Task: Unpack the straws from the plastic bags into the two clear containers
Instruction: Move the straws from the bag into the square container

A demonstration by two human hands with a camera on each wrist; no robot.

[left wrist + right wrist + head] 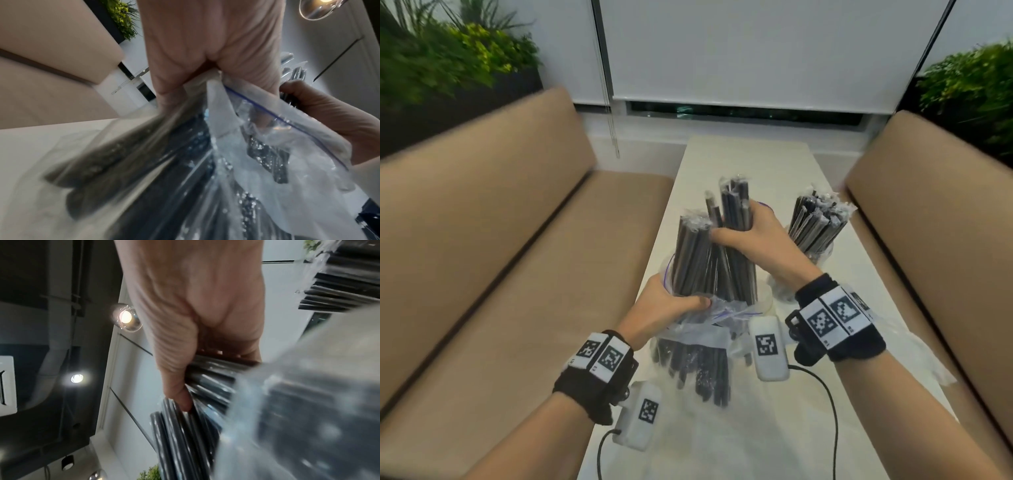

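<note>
A clear zip bag (pixel 697 329) with a blue seal line stands upright over the white table (pixel 743 157), full of black wrapped straws (pixel 693 253). My left hand (pixel 661 305) grips the bag's rim (pixel 218 91) at its near left side. My right hand (pixel 753 233) is wrapped round a bundle of straws (pixel 197 418) that sticks up out of the bag's mouth. A clear container (pixel 815 255) at the right holds several more wrapped straws (pixel 820 219). A second clear container's rim (pixel 768 207) shows just behind my right hand.
Tan padded benches run along both sides of the narrow table, left (pixel 493 240) and right (pixel 935 212). Crumpled clear plastic (pixel 921 353) lies on the table under my right forearm. Green plants (pixel 448 65) and a window blind (pixel 756 51) stand beyond.
</note>
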